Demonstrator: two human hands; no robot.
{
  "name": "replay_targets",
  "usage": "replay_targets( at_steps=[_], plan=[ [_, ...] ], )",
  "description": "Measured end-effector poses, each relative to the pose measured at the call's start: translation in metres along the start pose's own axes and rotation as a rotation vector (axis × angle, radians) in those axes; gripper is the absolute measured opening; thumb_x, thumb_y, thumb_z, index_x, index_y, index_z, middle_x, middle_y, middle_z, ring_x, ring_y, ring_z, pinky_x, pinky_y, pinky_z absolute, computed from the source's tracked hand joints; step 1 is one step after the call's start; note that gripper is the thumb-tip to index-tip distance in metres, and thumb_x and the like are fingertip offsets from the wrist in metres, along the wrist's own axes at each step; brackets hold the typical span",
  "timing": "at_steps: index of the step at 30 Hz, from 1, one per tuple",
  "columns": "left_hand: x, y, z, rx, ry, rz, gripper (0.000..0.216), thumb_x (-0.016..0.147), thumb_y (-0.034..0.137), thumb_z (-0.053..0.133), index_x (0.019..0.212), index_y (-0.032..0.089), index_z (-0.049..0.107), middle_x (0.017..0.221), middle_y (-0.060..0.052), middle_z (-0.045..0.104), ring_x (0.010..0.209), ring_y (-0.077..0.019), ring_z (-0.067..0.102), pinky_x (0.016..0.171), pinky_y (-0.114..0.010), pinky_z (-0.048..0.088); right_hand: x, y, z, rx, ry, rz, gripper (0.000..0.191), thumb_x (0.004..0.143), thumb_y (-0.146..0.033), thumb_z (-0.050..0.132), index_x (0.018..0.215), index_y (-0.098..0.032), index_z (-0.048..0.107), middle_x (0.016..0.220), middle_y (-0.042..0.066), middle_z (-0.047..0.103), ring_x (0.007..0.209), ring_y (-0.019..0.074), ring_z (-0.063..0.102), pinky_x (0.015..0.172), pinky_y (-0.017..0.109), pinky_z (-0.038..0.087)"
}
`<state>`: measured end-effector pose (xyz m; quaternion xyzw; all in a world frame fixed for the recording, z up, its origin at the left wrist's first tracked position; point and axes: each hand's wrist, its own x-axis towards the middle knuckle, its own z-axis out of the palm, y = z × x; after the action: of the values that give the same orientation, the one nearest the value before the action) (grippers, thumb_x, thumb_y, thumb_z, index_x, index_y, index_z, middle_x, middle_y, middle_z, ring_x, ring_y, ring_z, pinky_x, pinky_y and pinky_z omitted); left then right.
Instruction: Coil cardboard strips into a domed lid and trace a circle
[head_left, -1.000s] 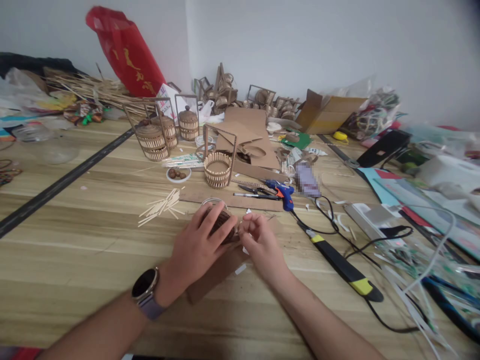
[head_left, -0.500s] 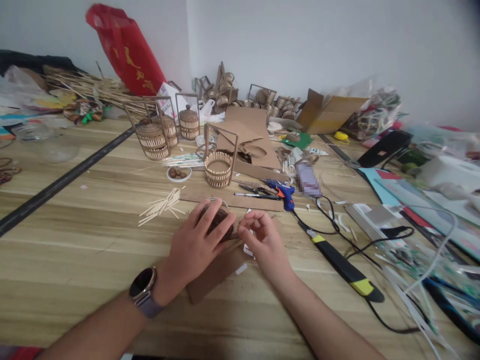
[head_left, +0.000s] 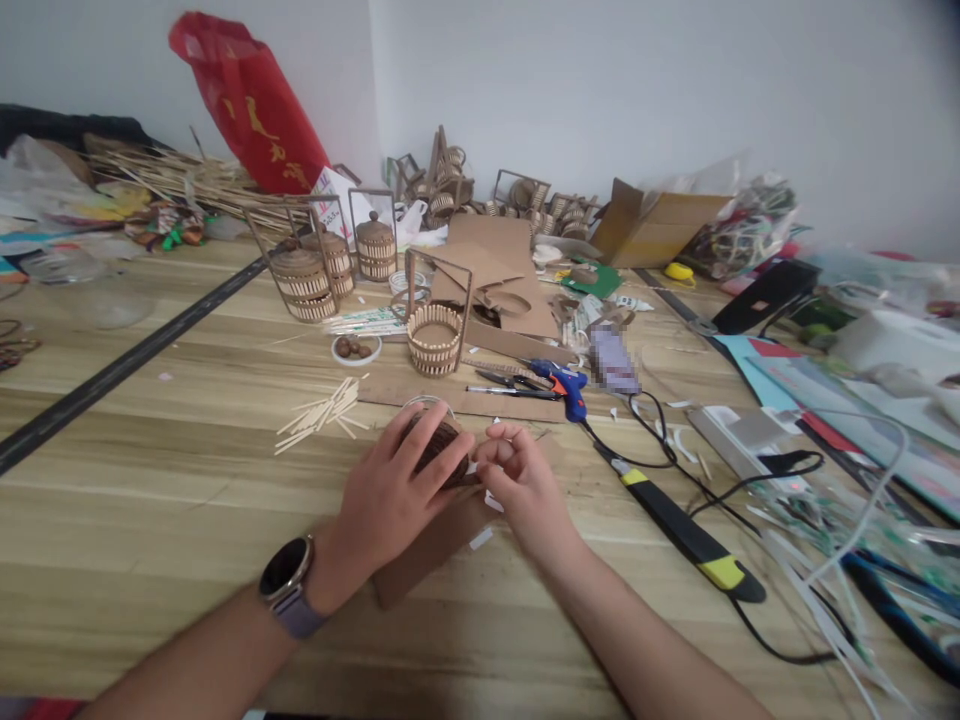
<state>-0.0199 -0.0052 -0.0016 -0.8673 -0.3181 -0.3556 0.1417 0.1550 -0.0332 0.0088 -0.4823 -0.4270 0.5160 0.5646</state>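
Note:
My left hand (head_left: pixel 401 478), with a watch (head_left: pixel 286 568) on its wrist, is spread over a dark brown round coiled piece (head_left: pixel 433 448) and grips it from above. Part of that piece is hidden under the fingers. Just to its right, my right hand (head_left: pixel 521 478) is closed in a pinch at the end of a narrow brown strip (head_left: pixel 469 480) by the coil's edge. The fingertips partly cover the strip. Beneath both hands lies a flat brown cardboard piece (head_left: pixel 420 560), with small white scraps (head_left: pixel 481 539) on it.
Beyond my hands stand a small handled basket (head_left: pixel 435 340), a dish of brown beads (head_left: pixel 356 347) and loose sticks (head_left: pixel 322 412). A blue glue gun (head_left: pixel 562 385) and a black-yellow tool (head_left: pixel 690 535) with cables lie rightward. Lidded baskets (head_left: pixel 300 280) stand farther left.
The right fingers have shifted slightly at the coil's edge. The left hand keeps its hold on the coiled piece, moving very little. The camera view has shifted a touch.

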Motion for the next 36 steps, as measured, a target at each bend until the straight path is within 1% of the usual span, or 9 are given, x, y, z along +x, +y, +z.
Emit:
replay_targets(
  at_steps=[8, 12, 16, 21, 24, 26, 30, 33, 36],
  plan=[
    [0.001, -0.003, -0.002, -0.12, 0.026, -0.068, 0.043, 0.091, 0.02, 0.064, 0.132, 0.024, 0.051, 0.137, -0.016, 0.055, 0.128, -0.0328, 0.054, 0.104, -0.049, 0.052, 0.002, 0.001, -0.001, 0.075, 0.043, 0.071, 0.036, 0.063, -0.022, 0.063, 0.097, -0.024, 0.051, 0.064, -0.01, 0.054, 0.047, 0.0086, 0.041, 0.044, 0.019, 0.03],
    [0.001, -0.006, -0.004, -0.197, 0.04, -0.098, 0.047, 0.09, 0.026, 0.069, 0.133, 0.022, 0.048, 0.137, -0.018, 0.053, 0.126, -0.032, 0.056, 0.105, -0.049, 0.051, 0.011, 0.003, -0.01, 0.118, 0.197, 0.091, 0.033, 0.064, -0.027, 0.07, 0.093, -0.024, 0.055, 0.068, -0.007, 0.057, 0.048, 0.0091, 0.044, 0.043, 0.02, 0.034],
    [0.002, -0.006, -0.005, -0.262, 0.02, -0.15, 0.049, 0.09, 0.03, 0.069, 0.133, 0.022, 0.047, 0.139, -0.018, 0.052, 0.127, -0.0316, 0.055, 0.105, -0.047, 0.05, 0.019, 0.009, -0.019, -0.02, 0.278, 0.044, 0.026, 0.07, -0.039, 0.076, 0.084, -0.022, 0.061, 0.068, -0.004, 0.059, 0.051, 0.0107, 0.049, 0.046, 0.022, 0.04],
    [0.001, -0.005, -0.006, -0.316, 0.001, -0.196, 0.05, 0.09, 0.032, 0.069, 0.134, 0.022, 0.047, 0.142, -0.018, 0.05, 0.129, -0.032, 0.054, 0.106, -0.047, 0.05, 0.02, 0.012, -0.022, -0.196, 0.206, -0.085, 0.036, 0.076, -0.057, 0.074, 0.081, -0.022, 0.069, 0.075, 0.001, 0.063, 0.059, 0.0145, 0.055, 0.051, 0.026, 0.044],
    [0.001, -0.006, -0.006, -0.358, -0.011, -0.224, 0.053, 0.089, 0.033, 0.069, 0.136, 0.024, 0.045, 0.143, -0.017, 0.049, 0.131, -0.0322, 0.053, 0.107, -0.048, 0.049, 0.013, 0.005, -0.02, -0.272, 0.21, -0.167, 0.037, 0.083, -0.06, 0.067, 0.079, -0.023, 0.072, 0.08, 0.003, 0.065, 0.07, 0.0183, 0.059, 0.059, 0.029, 0.047],
    [0.0, -0.006, -0.006, -0.388, -0.021, -0.248, 0.055, 0.089, 0.032, 0.07, 0.137, 0.025, 0.044, 0.145, -0.016, 0.049, 0.133, -0.0323, 0.051, 0.108, -0.049, 0.047, 0.008, -0.001, -0.018, -0.292, 0.179, -0.242, 0.034, 0.088, -0.057, 0.064, 0.083, -0.024, 0.072, 0.08, 0.003, 0.065, 0.075, 0.0197, 0.06, 0.066, 0.031, 0.048],
    [0.0, -0.007, -0.005, -0.441, -0.015, -0.289, 0.054, 0.09, 0.034, 0.069, 0.137, 0.025, 0.045, 0.145, -0.017, 0.049, 0.135, -0.0317, 0.05, 0.109, -0.049, 0.047, 0.001, -0.005, -0.016, -0.309, 0.005, -0.372, 0.022, 0.086, -0.048, 0.07, 0.091, -0.026, 0.072, 0.08, 0.002, 0.066, 0.074, 0.0197, 0.061, 0.07, 0.033, 0.048],
    [0.0, -0.007, -0.003, -0.475, -0.01, -0.292, 0.053, 0.091, 0.037, 0.068, 0.138, 0.024, 0.045, 0.144, -0.016, 0.051, 0.136, -0.0311, 0.05, 0.109, -0.048, 0.047, 0.001, -0.004, -0.015, -0.36, -0.085, -0.428, 0.013, 0.086, -0.04, 0.072, 0.086, -0.027, 0.071, 0.08, 0.003, 0.068, 0.074, 0.0205, 0.061, 0.071, 0.034, 0.048],
    [0.0, -0.007, -0.002, -0.489, -0.015, -0.284, 0.053, 0.092, 0.04, 0.068, 0.137, 0.024, 0.046, 0.144, -0.017, 0.051, 0.136, -0.0305, 0.05, 0.109, -0.047, 0.046, 0.002, -0.004, -0.013, -0.415, -0.11, -0.477, 0.008, 0.087, -0.031, 0.07, 0.081, -0.026, 0.07, 0.076, 0.003, 0.067, 0.072, 0.02, 0.06, 0.068, 0.034, 0.047]
  ],
)
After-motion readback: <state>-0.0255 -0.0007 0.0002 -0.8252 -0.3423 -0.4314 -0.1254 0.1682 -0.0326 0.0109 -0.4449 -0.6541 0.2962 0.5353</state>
